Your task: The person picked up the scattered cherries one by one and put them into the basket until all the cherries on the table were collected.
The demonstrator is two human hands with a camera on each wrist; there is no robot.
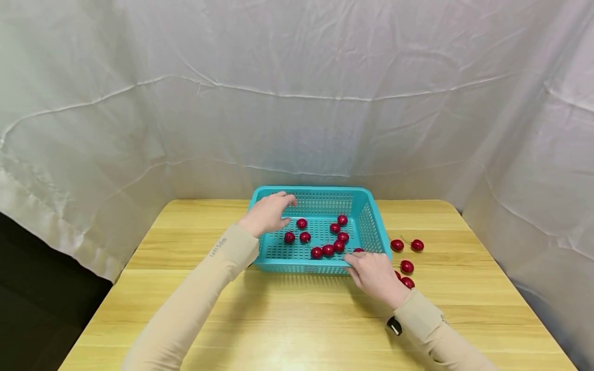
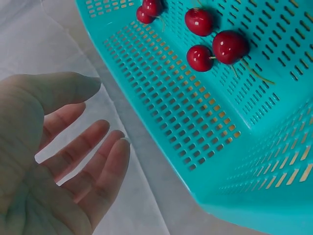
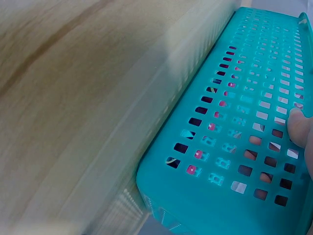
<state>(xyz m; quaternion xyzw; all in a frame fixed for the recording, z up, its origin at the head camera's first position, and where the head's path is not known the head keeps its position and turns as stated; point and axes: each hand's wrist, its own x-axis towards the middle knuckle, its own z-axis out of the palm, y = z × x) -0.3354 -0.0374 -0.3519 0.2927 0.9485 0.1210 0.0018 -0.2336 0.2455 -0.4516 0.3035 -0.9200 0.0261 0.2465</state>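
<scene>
A turquoise plastic basket (image 1: 315, 266) with slotted walls sits on the table, and several red cherries (image 1: 328, 250) lie spread over its bottom. My right hand (image 1: 377, 275) grips the near wall close to the right corner. In the right wrist view its thumb (image 3: 298, 128) presses the outside of the wall, while fingers show through the slots from inside. Over the left side of the basket hovers my left hand (image 1: 266, 214), holding nothing. The left wrist view shows its fingers (image 2: 105, 169) spread and loosely bent, apart from the cherries.
To the right of the basket, several cherries (image 1: 407, 266) with stems lie on the wooden table (image 1: 287, 319); my right hand partly covers some. Pale grey cloth (image 1: 297, 129) hangs behind the table and along its sides.
</scene>
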